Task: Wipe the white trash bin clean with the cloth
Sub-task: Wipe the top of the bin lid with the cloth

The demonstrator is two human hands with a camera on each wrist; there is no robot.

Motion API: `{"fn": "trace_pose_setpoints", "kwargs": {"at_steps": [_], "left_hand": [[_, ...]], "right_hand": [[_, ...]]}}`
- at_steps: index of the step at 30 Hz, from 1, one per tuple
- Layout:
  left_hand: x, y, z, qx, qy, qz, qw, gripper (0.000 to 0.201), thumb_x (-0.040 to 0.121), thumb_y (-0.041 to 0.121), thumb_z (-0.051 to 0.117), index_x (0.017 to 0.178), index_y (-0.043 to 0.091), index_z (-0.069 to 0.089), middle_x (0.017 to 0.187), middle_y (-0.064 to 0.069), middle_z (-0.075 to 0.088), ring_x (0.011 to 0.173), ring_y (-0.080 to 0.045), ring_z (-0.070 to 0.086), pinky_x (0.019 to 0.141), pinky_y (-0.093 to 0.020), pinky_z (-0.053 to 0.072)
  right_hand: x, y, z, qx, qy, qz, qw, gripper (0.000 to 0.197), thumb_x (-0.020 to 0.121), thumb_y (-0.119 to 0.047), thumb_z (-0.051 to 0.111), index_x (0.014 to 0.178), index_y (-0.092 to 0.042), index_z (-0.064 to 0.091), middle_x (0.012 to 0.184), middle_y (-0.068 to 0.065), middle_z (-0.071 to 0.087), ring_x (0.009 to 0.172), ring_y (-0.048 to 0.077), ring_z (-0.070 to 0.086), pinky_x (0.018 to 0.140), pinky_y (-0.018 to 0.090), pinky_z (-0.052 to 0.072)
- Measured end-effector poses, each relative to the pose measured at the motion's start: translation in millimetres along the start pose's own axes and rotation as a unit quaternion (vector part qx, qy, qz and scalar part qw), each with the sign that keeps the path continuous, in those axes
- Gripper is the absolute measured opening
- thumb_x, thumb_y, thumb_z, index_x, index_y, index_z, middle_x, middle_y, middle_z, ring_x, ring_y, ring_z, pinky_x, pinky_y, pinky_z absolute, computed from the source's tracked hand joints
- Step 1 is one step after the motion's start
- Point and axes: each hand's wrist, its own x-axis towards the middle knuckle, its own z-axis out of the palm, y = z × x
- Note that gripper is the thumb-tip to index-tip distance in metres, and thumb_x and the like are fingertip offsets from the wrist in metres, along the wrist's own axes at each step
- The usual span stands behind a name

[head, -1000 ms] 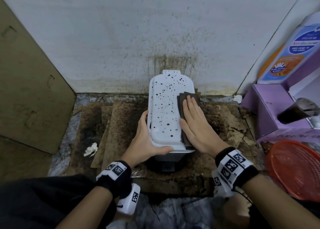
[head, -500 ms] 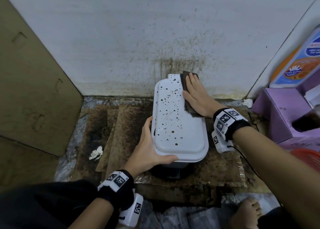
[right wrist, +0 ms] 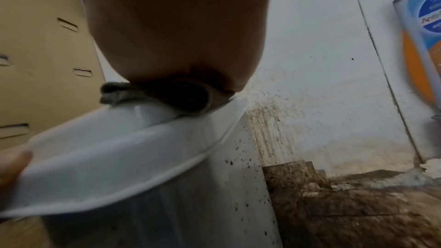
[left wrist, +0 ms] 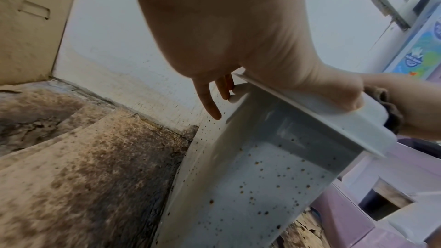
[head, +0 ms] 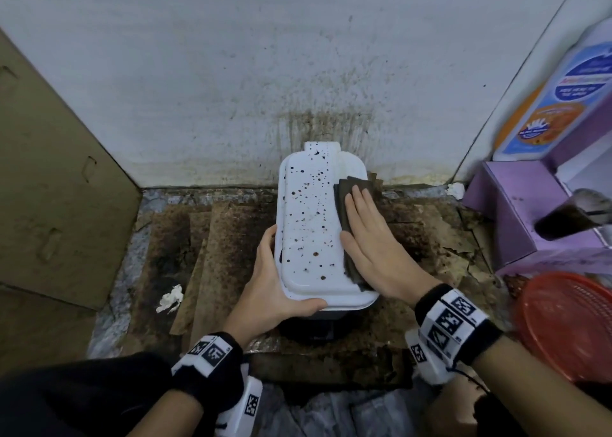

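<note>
The white trash bin stands against the wall, its lid spattered with dark brown spots. A dark folded cloth lies along the lid's right edge. My right hand presses flat on the cloth with straight fingers. My left hand holds the lid's near left corner, thumb along the front rim. In the left wrist view its fingers point down the bin's spotted side. In the right wrist view the cloth is bunched between my palm and the lid's rim.
Stained cardboard covers the floor, with a crumpled tissue at the left. A cardboard panel leans at the left. At the right stand a purple box, a cleaner bottle and a red basket. The wall behind the bin is spattered.
My right hand slid the cloth to the lid's far right corner, then drew it back toward me along the right edge. My left hand kept its hold.
</note>
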Motion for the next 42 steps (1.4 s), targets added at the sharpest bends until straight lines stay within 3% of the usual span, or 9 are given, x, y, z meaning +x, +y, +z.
{"fn": "trace_pose_setpoints", "kwargs": {"at_steps": [9,14,17,20,26,32,38,42], "left_hand": [[1,1,-2,-0.002,-0.002,-0.007,1.0,0.139,0.058,0.056,0.1,0.157,0.053,0.002,0.166,0.024,0.023,0.151,-0.004,0.035,0.118,-0.053,0.043],[1,1,-2,-0.002,-0.002,-0.011,1.0,0.141,0.058,0.056,0.1,0.158,0.052,0.002,0.166,0.022,0.024,0.151,-0.005,0.036,0.118,-0.053,0.043],[0,2,-4,0.01,-0.003,-0.017,1.0,0.141,0.057,0.057,0.1,0.158,0.053,0.001,0.164,0.023,0.027,0.148,-0.006,0.04,0.115,-0.054,0.045],[1,4,-6,0.046,0.003,-0.022,0.999,0.143,0.052,0.065,0.098,0.156,0.055,0.001,0.161,0.028,0.03,0.143,-0.007,0.046,0.11,-0.054,0.048],[-1,5,-6,0.058,0.004,-0.029,0.998,0.145,0.049,0.069,0.097,0.156,0.054,0.0,0.161,0.027,0.03,0.141,-0.009,0.048,0.107,-0.054,0.05],[-1,7,-5,0.065,0.002,-0.025,0.998,0.145,0.05,0.068,0.097,0.156,0.053,0.0,0.16,0.03,0.029,0.143,-0.005,0.045,0.11,-0.052,0.049],[0,6,-6,0.047,-0.001,-0.025,0.999,0.145,0.052,0.067,0.097,0.157,0.053,-0.001,0.163,0.028,0.025,0.147,-0.004,0.039,0.114,-0.051,0.046],[0,5,-5,0.033,-0.002,-0.026,0.999,0.143,0.053,0.064,0.098,0.157,0.055,0.0,0.163,0.028,0.025,0.147,-0.005,0.04,0.115,-0.052,0.045]], "right_hand": [[58,20,-20,-0.055,-0.025,-0.014,0.998,0.067,0.111,-0.045,0.019,0.161,-0.012,-0.011,0.168,0.0,-0.025,0.153,0.01,-0.028,0.128,0.037,-0.006],[110,29,-35,-0.086,-0.037,0.001,0.996,0.066,0.112,-0.038,0.02,0.161,-0.004,-0.008,0.169,0.009,-0.018,0.156,0.022,-0.019,0.128,0.039,-0.005],[125,32,-40,-0.073,-0.037,-0.001,0.997,0.066,0.112,-0.038,0.021,0.161,-0.003,-0.006,0.17,0.01,-0.016,0.156,0.023,-0.018,0.128,0.036,-0.007],[115,33,-36,-0.054,-0.026,-0.008,0.998,0.066,0.112,-0.039,0.022,0.161,-0.005,-0.007,0.17,0.008,-0.018,0.156,0.019,-0.02,0.126,0.031,-0.01],[49,21,-13,-0.023,-0.016,-0.013,1.0,0.068,0.11,-0.05,0.017,0.161,-0.018,-0.013,0.168,-0.006,-0.025,0.152,0.006,-0.028,0.129,0.041,-0.005],[-20,-4,1,-0.028,0.002,-0.021,0.999,0.065,0.111,-0.043,0.022,0.162,-0.016,-0.009,0.169,-0.008,-0.022,0.153,0.004,-0.024,0.129,0.039,0.0],[7,4,-4,-0.044,0.0,-0.024,0.999,0.067,0.111,-0.045,0.022,0.162,-0.014,-0.009,0.169,-0.005,-0.021,0.153,0.004,-0.025,0.128,0.034,-0.005],[63,19,-28,-0.089,-0.03,-0.009,0.996,0.067,0.111,-0.042,0.021,0.161,-0.008,-0.007,0.17,0.005,-0.017,0.156,0.014,-0.02,0.125,0.028,-0.01]]}}
